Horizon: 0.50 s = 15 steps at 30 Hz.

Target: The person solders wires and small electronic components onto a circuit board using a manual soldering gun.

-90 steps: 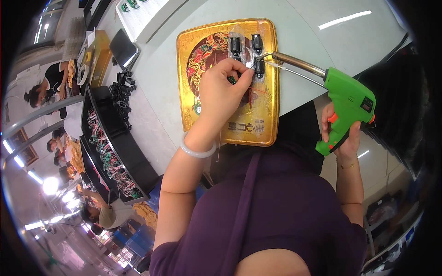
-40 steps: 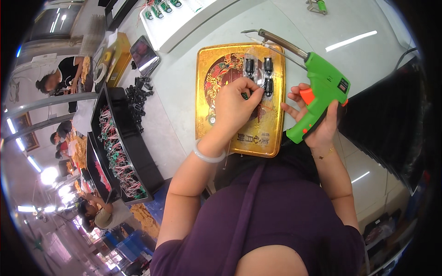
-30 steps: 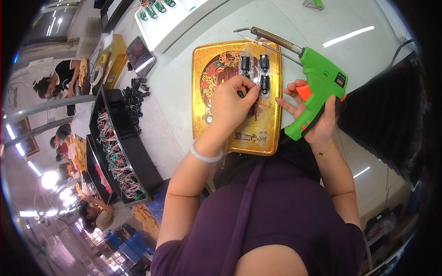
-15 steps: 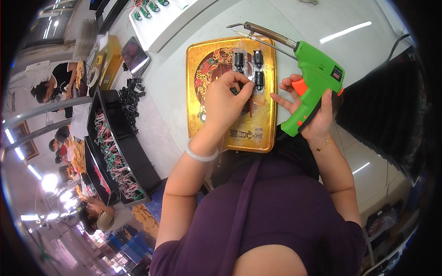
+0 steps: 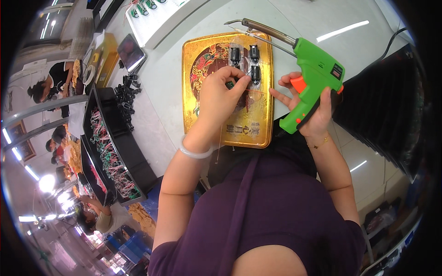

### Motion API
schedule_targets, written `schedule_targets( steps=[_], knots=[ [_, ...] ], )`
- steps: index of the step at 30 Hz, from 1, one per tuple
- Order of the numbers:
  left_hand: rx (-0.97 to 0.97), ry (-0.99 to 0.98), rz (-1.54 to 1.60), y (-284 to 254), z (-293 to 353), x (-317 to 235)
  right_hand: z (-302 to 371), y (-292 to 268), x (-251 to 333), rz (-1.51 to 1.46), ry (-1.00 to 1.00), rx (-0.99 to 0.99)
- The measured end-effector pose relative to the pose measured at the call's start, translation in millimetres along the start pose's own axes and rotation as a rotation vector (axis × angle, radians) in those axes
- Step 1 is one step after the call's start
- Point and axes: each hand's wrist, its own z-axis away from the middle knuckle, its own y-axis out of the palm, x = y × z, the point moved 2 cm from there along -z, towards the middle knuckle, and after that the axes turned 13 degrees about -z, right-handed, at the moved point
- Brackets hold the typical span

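My left hand (image 5: 221,94) is closed over a gold tin lid (image 5: 191,43). Its thumb and fingertips pinch a small green circuit board (image 5: 229,85), mostly hidden by the fingers. Thin wires run from about there, one reddish strand toward the right rim. Three small black plastic housings (image 5: 254,73) lie on clear film on the lid, just beyond the fingertips. My right hand (image 5: 311,115) grips a green soldering gun (image 5: 317,73) by its handle, beside the orange trigger. The gun's metal tip points left, above the lid's far edge.
To the left, a black bin (image 5: 138,170) holds many wired green boards, with loose black parts (image 5: 125,99) beside it. A phone (image 5: 132,53) and a white tray (image 5: 161,23) lie farther back. Dark stacked trays (image 5: 377,106) stand at right. Other people (image 5: 57,83) sit at far left.
The whole scene has shifted slightly left and up in the picture. Both hands keep their holds, and the soldering gun stays in nearly the same place over the lid's right side.
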Motion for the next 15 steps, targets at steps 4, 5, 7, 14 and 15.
schedule_targets(
  steps=[4, 5, 7, 14, 15],
  knots=[
    [-0.070, 0.027, 0.011, 3, -1, 2, 21, -4, 19, 0.180, -0.004, -0.014],
    [-0.080, 0.034, 0.023, 3, -1, 3, 29, -3, 23, 0.261, -0.029, -0.056],
    [-0.077, 0.032, 0.036, 4, -1, 4, 46, -9, 36, 0.325, -0.013, -0.049],
    [-0.092, 0.024, 0.040, 5, -2, 4, 74, -10, 48, 0.533, 0.045, -0.064],
    [-0.091, 0.022, 0.039, 5, -2, 4, 75, -12, 47, 0.536, 0.053, -0.071]
  ],
)
